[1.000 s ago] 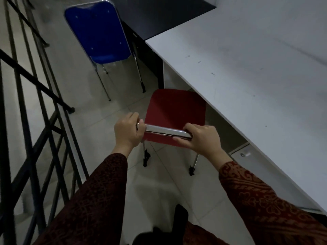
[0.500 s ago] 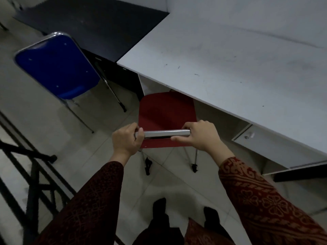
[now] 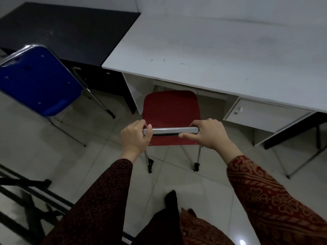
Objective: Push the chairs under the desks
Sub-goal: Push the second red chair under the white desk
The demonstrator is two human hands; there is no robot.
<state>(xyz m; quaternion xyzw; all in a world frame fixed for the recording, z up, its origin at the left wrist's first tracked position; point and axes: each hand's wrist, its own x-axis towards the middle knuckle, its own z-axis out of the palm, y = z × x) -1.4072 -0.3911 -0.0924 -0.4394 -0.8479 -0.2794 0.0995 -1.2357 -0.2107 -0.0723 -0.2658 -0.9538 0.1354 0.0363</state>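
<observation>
Both hands are wrapping the chrome top rail (image 3: 170, 130) of the red chair (image 3: 170, 110), the left hand (image 3: 135, 137) curling around the left end with the thumb over the top and the right hand (image 3: 207, 134) closing on the right end with its thumb running along under the bar, so that's 2 full grips on 1 backrest. The red chair is sitting square to the knee gap of the white desk (image 3: 221, 50), with the front edge of its seat just reaching under the desktop lip while most of the seat and the 2 rear legs I can see are standing out on the tile. So I'm guessing this one is maybe started but nowhere near tucked in, and it needs a straight shove forward between the left side panel and the drawer unit (image 3: 261, 114) on the right. Further out, the blue chair (image 3: 38, 80) is standing angled and clear of the black desk (image 3: 69, 32), not pushed in at all. Count: 2 chairs, 2 desks, 0 chairs fully under as far as I can tell. A black railing (image 3: 26, 188) is running along the lower left, nothing else is in play.
</observation>
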